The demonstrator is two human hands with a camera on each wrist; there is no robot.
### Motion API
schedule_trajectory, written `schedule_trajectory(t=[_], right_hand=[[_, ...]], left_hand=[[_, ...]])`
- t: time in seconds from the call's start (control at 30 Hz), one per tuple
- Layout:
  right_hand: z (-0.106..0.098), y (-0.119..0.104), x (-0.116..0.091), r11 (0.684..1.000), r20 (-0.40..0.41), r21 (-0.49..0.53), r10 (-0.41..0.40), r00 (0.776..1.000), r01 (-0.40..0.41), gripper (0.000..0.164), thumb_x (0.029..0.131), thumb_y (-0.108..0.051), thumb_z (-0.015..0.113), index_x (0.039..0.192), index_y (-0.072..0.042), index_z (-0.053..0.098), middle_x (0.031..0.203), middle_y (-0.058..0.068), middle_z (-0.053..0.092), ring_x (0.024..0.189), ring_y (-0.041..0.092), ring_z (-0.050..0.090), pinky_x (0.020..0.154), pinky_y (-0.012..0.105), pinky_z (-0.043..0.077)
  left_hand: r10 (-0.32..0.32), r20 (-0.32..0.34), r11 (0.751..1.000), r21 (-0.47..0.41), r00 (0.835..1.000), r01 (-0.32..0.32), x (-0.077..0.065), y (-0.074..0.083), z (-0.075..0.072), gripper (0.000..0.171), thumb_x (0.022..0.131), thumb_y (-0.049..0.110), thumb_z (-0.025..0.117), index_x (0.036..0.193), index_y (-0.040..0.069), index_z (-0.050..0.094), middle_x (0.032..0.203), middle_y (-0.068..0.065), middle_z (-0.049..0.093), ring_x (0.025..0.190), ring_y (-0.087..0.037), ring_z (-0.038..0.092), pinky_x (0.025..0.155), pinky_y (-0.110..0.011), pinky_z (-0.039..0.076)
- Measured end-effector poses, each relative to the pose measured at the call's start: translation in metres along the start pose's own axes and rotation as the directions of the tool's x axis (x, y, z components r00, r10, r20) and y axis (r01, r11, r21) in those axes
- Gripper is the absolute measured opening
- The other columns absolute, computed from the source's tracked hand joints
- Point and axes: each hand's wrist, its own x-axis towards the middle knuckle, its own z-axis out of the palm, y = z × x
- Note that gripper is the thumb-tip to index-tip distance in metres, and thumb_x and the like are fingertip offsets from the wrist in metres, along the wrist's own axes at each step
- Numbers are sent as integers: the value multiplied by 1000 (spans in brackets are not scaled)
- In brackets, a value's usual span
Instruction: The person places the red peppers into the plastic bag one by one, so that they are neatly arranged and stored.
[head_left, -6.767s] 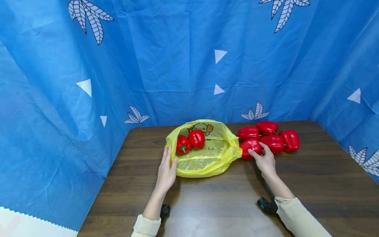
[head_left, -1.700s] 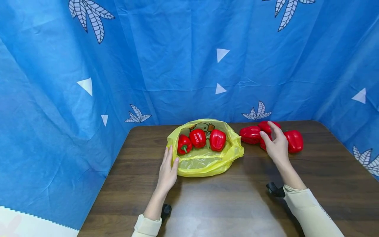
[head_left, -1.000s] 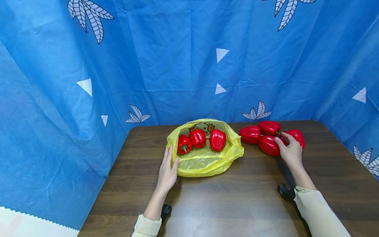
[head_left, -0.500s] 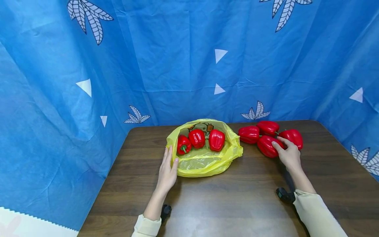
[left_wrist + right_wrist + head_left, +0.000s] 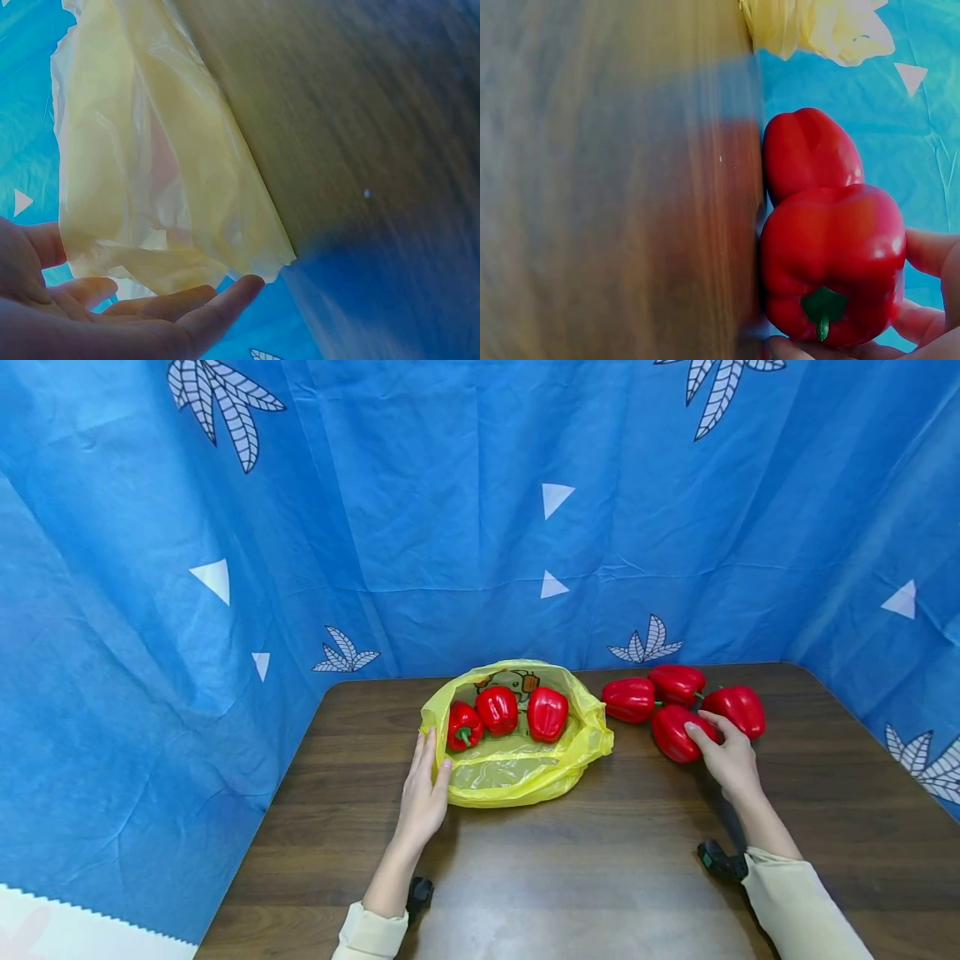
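Note:
In the head view, a yellow plastic bag (image 5: 517, 793) lies with its mouth spread, with three red bell peppers inside, one of them a pepper (image 5: 547, 714) on the right. Along the bag's left side rests my left hand (image 5: 422, 800), fingers straight and touching the plastic. My right hand (image 5: 731, 767) grips the front bell pepper (image 5: 672, 735) of the group on the right, thumb and fingers around its right end. The right wrist view shows this pepper (image 5: 832, 247) with its green stem, and another pepper (image 5: 810, 154) behind it.
Three more red peppers lie close around the gripped one: a left pepper (image 5: 628, 700), a back pepper (image 5: 677, 683) and a right pepper (image 5: 738, 710). A blue patterned cloth (image 5: 450, 527) hangs behind the brown wooden table (image 5: 540, 877).
Since the earliest frame, a third pepper has come into the bag and my right hand is back at the group. It has taken hold of the front pepper and turned it slightly forward.

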Motion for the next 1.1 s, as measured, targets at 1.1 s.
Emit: schedule_trajectory(t=[1.1], right_hand=[[-7, -41, -16, 977, -136, 209, 78, 988, -49, 60, 82, -48, 52, 137, -28, 34, 130, 15, 39, 95, 13, 42, 61, 11, 47]], left_hand=[[11, -2, 1000, -18, 1000, -11, 1, 0, 0, 57, 93, 32, 41, 143, 30, 12, 150, 4, 4, 136, -19, 10, 107, -49, 14]])
